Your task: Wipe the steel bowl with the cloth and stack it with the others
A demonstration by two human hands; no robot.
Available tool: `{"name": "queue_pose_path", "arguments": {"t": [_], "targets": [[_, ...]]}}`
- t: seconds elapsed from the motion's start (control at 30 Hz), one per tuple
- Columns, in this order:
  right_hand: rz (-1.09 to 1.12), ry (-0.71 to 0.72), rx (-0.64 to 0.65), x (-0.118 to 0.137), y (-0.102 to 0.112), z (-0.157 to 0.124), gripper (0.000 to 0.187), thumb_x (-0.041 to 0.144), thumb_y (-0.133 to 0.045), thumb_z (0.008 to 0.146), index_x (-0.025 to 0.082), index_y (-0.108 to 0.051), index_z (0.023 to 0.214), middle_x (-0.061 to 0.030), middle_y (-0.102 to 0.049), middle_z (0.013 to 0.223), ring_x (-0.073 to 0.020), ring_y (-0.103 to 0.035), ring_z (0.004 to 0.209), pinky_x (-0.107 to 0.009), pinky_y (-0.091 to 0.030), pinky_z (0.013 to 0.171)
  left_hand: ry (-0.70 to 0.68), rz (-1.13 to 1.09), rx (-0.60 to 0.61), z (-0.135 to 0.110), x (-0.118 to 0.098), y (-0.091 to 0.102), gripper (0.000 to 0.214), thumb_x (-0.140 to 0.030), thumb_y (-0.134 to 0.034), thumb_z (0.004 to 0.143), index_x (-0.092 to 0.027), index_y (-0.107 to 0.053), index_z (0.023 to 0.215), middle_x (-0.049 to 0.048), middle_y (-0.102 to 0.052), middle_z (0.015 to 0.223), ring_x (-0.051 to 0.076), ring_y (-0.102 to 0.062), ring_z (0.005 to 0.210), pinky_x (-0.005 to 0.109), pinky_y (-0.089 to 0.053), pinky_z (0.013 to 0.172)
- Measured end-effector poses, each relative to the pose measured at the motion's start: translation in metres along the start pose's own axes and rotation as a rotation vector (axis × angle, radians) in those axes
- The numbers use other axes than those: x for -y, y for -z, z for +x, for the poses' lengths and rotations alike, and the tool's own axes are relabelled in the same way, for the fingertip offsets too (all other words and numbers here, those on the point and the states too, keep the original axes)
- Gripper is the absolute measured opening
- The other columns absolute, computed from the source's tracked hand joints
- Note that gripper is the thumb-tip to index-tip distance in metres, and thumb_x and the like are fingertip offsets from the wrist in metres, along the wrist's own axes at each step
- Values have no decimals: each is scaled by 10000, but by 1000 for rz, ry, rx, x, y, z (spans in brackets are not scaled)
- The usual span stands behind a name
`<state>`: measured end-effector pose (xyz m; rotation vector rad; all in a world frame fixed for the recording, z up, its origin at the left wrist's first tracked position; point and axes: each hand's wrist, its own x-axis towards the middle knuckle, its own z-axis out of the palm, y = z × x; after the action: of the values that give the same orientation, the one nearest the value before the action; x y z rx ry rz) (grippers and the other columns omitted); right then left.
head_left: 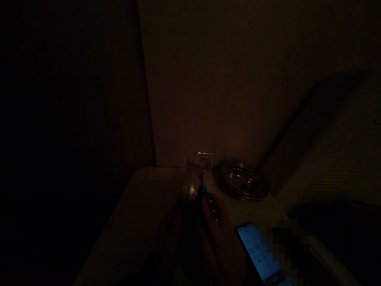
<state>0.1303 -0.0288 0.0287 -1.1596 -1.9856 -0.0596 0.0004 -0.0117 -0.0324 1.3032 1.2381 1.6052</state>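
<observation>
Right hand [218, 238], partly curled, reaches up from 6 o'clock with its fingertips at a small greenish thing [203, 190] against the right side of a metal dish [192, 183]; whether it has a firm hold on either, I cannot tell. The dish stands tilted on its side, at about 11 o'clock from that hand. Toward 9 o'clock the left hand [170, 228] is almost lost in darkness, its grip unreadable. A stack of metal plates [244, 194] rests on the worktop [149, 190] at 1 o'clock from the right hand, and a lit phone [253, 244], partly hidden by a pixelated patch, lies at 4 o'clock. Beyond the dish, at 1 o'clock from it, is a wall socket [204, 159].
</observation>
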Motion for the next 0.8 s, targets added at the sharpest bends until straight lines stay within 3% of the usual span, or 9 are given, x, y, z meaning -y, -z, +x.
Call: {"name": "queue_pose_path", "arguments": {"t": [0.17, 0.3, 0.43, 0.53, 0.67, 0.8], "targets": [[35, -4, 26, -15, 2, 4, 522, 162, -382, 934, 218, -303, 1446, -139, -439, 1315, -215, -544, 1127, -323, -546, 873, 21, -30, 16, 13, 4, 6, 398, -510, -481, 873, -239, -660, 1102, 68, -687, 1127, 259, -570, 1163, 354, -473, 974], [58, 2, 1, -26, 3, 12, 436, 222, -413, 954, 205, -385, 1389, -106, -582, 1098, -188, -617, 947, -289, -566, 777, 36, -42, 21, 17, 3, 7, 438, -499, -460, 899, -190, -603, 1174, 110, -650, 1176, 226, -617, 1077, 431, -477, 952], [-20, -45, -59, -30, 12, 20, 240, 298, -461, 945, 182, -581, 1118, -68, -607, 884, -189, -613, 778, -318, -556, 666, 59, -46, 20, 12, 5, 4, 469, -505, -443, 908, -170, -576, 1208, 117, -650, 1161, 217, -634, 1030, 447, -483, 931], [-92, -65, -112, -27, 14, 27, 202, 342, -494, 926, 182, -611, 962, -80, -602, 893, -215, -607, 807, -362, -546, 682, 70, -41, 12, 10, 8, 6, 455, -523, -485, 878, -189, -615, 1159, 97, -670, 1131, 228, -625, 1048, 425, -483, 937], [13, -102, -124, -23, 10, 30, 180, 308, -470, 939, 202, -553, 1059, -77, -629, 1011, -189, -635, 885, -297, -550, 727, 75, -39, 9, 12, 8, 10, 401, -514, -475, 880, -228, -658, 1093, 63, -693, 1083, 227, -616, 1064, 356, -490, 922], [51, -63, -95, -28, 21, 31, 182, 292, -495, 938, 231, -546, 1102, -25, -652, 899, -151, -650, 769, -235, -539, 650, 60, -54, 49, 15, -2, 4, 397, -444, -475, 910, -175, -587, 1178, 97, -631, 1167, 217, -614, 1029, 425, -492, 895]]}}
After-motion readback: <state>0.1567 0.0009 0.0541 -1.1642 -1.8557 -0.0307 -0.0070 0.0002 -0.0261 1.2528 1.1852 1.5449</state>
